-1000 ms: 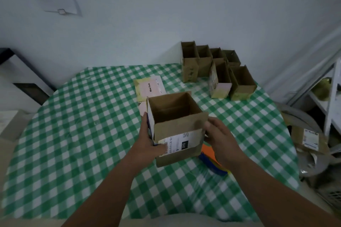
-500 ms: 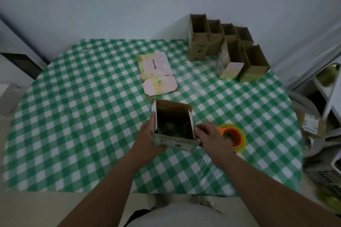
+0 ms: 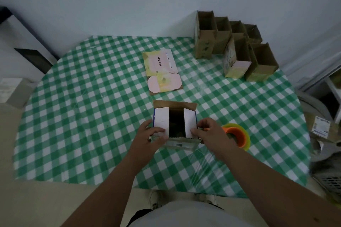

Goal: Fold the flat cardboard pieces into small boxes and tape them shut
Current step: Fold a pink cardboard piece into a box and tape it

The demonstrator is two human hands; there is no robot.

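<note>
- the box (image 3: 175, 123) stands on the checked tablecloth (image 3: 83, 116) near the table's 6 o'clock edge, mouth up, its two white side flaps (image 3: 162, 121) folded in over the dark opening; a brown flap stands out at its 12 o'clock side and another, with a printed label, at 6 o'clock.
- the left hand (image 3: 151, 136) presses the flap at 9 o'clock down, thumb lying flat on it; its other fingers are out of view, so whether they curl round the wall i cannot tell.
- the right hand (image 3: 210, 132) presses the flap at 3 o'clock with thumb and fingertips pinched at its near edge.
- my guess: thin, light card, stiff along the panels but springy at the creases, so flaps will lift if let go; best held at the side walls, palms pinning the flaps while the long flaps come over.
- the tape roll (image 3: 237, 135), orange core, lies just beside the right hand at 3 o'clock, partly hidden by the wrist.
- flat pink and yellow cardboard pieces (image 3: 162, 72) lie at 12 o'clock from the box, apart from it.
- a cluster of open brown boxes (image 3: 234, 46) stands at 1 to 2 o'clock by the wall.
- the box's inside is too dark to read; the label print is blurred; clutter at the right frame edge is cut off.
</note>
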